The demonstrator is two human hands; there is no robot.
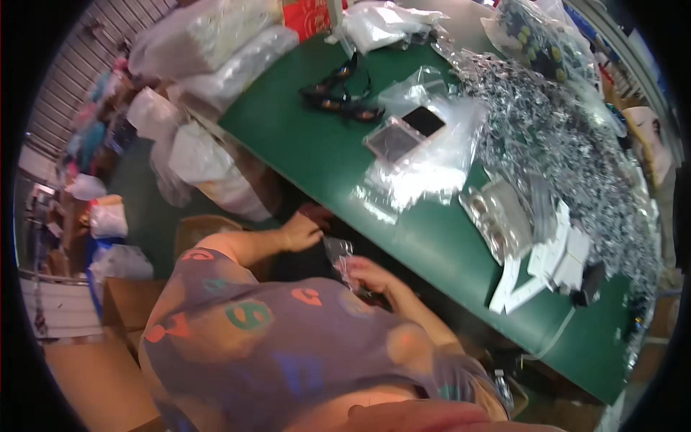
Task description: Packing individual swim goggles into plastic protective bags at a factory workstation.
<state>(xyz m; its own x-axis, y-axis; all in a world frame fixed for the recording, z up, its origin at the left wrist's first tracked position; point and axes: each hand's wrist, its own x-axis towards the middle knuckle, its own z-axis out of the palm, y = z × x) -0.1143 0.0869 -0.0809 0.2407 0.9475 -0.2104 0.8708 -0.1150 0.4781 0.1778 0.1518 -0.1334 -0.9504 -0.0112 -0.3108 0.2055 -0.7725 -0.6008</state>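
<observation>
Just off the near edge of the green table (302, 155), both my hands are low in front of my body. My right hand (371, 274) is closed on a small clear plastic bag (338, 250); what the bag contains is too blurred to tell. To its left, my left hand (302, 232) has its fingers bent, close to the bag's upper end. Beside that hand a dark reddish thing (315, 213) shows in the shade under the table edge. Whatever the left fingers hold is hidden.
On the table lie clear plastic bags (432, 162), a phone-like dark rectangle (423, 122), black straps (338, 97), white card strips (536, 270) and a heap of silvery packets (533, 108). Cardboard boxes (129, 299) and stuffed white bags (209, 162) stand at the left.
</observation>
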